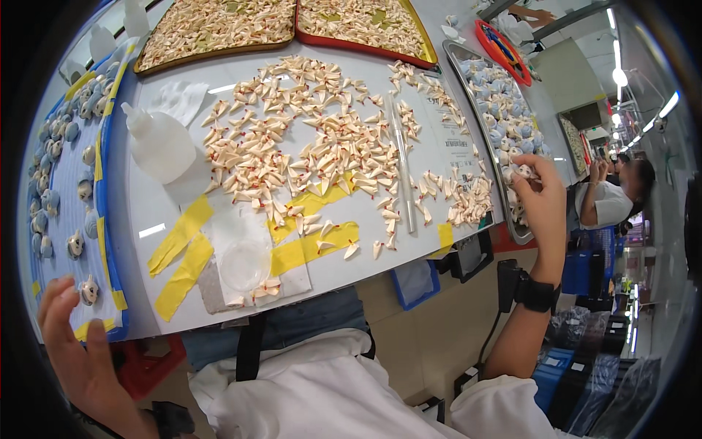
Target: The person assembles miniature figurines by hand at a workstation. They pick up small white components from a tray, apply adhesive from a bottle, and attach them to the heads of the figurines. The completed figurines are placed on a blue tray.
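My right hand [545,201] reaches over a metal tray [522,235] at the right. Its thumb and fingers pinch a small round animal-like head [523,173], pale with dark marks. Several blue and cream heads [504,117] fill that tray. At the lower left, my left hand [84,362] is open, fingers apart and holding nothing. Just beyond its fingertips, a small head with pointed ears [89,290] lies on a blue-edged tray [104,190]. More such heads [51,201] are spread over that tray's bluish lining.
Small cream cone-shaped pieces with red tips [322,139] cover the middle table. A clear tube [401,161], white squeeze bottle [159,145] and round clear dish [245,265] stand among them. Two trays of similar pieces [219,33] sit behind. Another person [610,201] is at far right.
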`<state>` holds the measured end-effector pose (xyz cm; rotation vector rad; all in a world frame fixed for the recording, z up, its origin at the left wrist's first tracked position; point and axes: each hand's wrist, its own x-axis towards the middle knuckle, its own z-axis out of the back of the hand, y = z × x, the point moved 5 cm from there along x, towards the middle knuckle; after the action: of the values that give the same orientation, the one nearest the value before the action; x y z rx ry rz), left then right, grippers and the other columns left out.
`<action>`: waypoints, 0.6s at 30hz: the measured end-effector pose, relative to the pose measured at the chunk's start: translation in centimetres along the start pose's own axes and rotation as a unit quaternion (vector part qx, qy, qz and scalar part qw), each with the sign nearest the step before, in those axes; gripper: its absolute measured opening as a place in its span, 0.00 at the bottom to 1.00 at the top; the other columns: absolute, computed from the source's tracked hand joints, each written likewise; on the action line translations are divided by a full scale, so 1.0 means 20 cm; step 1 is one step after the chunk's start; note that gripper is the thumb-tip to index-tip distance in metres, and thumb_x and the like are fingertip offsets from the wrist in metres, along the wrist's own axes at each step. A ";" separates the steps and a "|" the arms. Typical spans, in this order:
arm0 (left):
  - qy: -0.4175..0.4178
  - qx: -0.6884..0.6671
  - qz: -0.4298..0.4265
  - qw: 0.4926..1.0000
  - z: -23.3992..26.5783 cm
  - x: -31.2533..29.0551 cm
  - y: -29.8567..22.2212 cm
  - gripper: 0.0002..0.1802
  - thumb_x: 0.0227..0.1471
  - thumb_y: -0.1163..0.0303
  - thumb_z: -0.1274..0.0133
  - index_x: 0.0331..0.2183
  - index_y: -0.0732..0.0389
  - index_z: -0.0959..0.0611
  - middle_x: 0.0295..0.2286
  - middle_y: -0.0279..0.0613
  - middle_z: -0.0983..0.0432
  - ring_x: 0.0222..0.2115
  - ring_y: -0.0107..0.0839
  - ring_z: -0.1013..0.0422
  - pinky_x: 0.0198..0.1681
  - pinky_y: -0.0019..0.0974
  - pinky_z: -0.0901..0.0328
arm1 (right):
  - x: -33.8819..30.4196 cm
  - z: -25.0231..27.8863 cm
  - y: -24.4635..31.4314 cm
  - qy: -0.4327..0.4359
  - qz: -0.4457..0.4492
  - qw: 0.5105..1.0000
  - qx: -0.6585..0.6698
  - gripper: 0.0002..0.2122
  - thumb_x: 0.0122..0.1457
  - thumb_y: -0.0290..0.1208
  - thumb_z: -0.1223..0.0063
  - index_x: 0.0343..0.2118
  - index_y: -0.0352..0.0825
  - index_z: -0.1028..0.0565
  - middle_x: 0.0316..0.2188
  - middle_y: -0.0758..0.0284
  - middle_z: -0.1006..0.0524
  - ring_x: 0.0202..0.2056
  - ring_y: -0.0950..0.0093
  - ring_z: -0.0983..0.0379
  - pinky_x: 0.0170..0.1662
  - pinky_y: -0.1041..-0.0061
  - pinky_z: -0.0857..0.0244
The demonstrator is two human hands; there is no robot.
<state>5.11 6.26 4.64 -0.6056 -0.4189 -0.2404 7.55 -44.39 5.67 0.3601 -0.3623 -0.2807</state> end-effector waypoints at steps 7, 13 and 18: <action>0.020 0.050 0.062 0.997 0.14 -0.04 0.24 0.14 0.53 0.73 0.58 0.42 0.66 0.30 0.44 0.44 0.36 0.46 0.31 0.40 0.51 0.34 0.48 | 0.03 0.02 0.02 -0.048 -0.008 0.979 -0.197 0.12 0.48 0.27 0.50 0.37 0.34 0.29 0.35 0.60 0.29 0.31 0.65 0.29 0.35 0.72 0.37; 0.059 0.075 0.094 0.991 0.14 -0.02 0.27 0.13 0.53 0.74 0.60 0.41 0.65 0.31 0.45 0.45 0.37 0.48 0.33 0.42 0.51 0.35 0.49 | 0.01 0.05 0.08 -0.078 0.056 0.966 -0.239 0.11 0.47 0.26 0.49 0.35 0.32 0.30 0.36 0.60 0.29 0.32 0.67 0.30 0.34 0.71 0.37; 0.043 -0.023 0.103 0.993 0.15 -0.08 0.39 0.10 0.53 0.75 0.59 0.39 0.66 0.32 0.43 0.44 0.38 0.46 0.30 0.42 0.52 0.35 0.51 | -0.07 -0.02 0.29 -0.042 -0.006 0.998 -0.046 0.07 0.46 0.25 0.47 0.27 0.29 0.30 0.25 0.65 0.28 0.24 0.74 0.33 0.29 0.77 0.39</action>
<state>5.28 14.42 2.28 -0.6761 -0.2651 -0.0786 7.63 -38.67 7.24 0.2609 -0.4279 -0.3246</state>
